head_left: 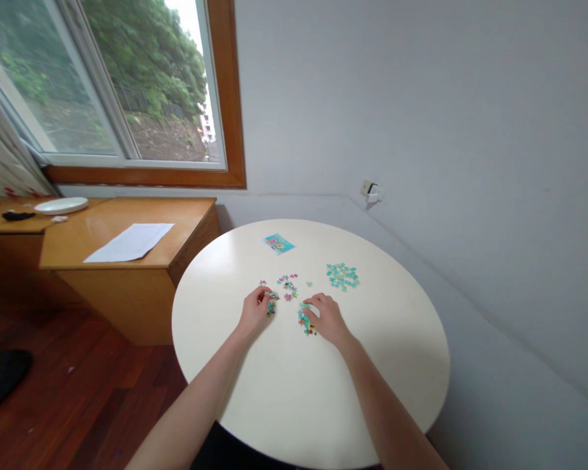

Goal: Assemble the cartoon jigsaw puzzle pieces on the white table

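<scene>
Jigsaw puzzle pieces lie in groups on a round white table (274, 385). My left hand (255, 309) is closed, its curled fingers around colorful puzzle pieces (271, 307) left of the middle. Across from it, my right hand (326, 317) has thumb and forefinger drawn together at a mixed pile of puzzle pieces (307, 324). A teal piece shows at those fingertips. Between and beyond my hands is a loose cluster of pink and multicolored pieces (289, 286). A single pale piece (309, 284) lies right of that cluster.
A heap of teal pieces (343, 277) sits at the table's right side. Toward the back lies a small picture card (279, 243). Left of the table, a wooden desk (191, 225) carries a paper sheet (131, 242) and a white plate (61, 206). A wall stands close on the right.
</scene>
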Available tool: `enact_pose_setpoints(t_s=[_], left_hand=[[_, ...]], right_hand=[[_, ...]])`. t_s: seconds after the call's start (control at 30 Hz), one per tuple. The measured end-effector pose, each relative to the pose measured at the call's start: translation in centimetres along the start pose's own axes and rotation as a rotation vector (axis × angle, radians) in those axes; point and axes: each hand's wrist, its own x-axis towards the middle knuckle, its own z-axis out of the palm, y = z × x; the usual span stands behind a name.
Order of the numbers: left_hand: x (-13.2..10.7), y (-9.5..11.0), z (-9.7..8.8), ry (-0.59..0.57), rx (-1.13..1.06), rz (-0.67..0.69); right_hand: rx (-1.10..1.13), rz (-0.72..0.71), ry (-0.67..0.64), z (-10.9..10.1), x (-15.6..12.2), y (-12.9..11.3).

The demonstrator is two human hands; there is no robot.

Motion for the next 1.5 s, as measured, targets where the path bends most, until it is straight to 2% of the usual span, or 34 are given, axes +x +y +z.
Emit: enact_pose_setpoints(t_s=[0.27, 0.57, 0.73, 0.87, 1.07, 1.5], left_hand=[[-0.1, 0.3, 0.0, 0.011, 0.001, 0.01], [-0.3, 0.8, -0.1, 0.016, -0.019, -0.031], [-0.2, 1.0, 0.0, 0.013, 0.007, -0.041], [0.0, 0.9, 0.0, 0.032, 0.023, -0.013], [0.1, 1.0, -0.1, 0.039, 0.033, -0.026], [0.0, 0.9, -0.2, 0.034, 0.024, -0.016]], right_hand=[[-0.072, -0.023, -0.041, -0.5, -0.5, -1.2], [0.023, 0.012, -0.066, -0.3, -0.3, -0.4], [0.022, 0.014, -0.027, 0.0, 0.7, -1.2], [-0.059, -0.028, -0.087, -0.2, 2.0, -2.7], [-0.211, -0.014, -0.177, -0.5, 3.8, -4.5], [-0.12, 0.035, -0.147, 0.2, 4.6, -4.4]])
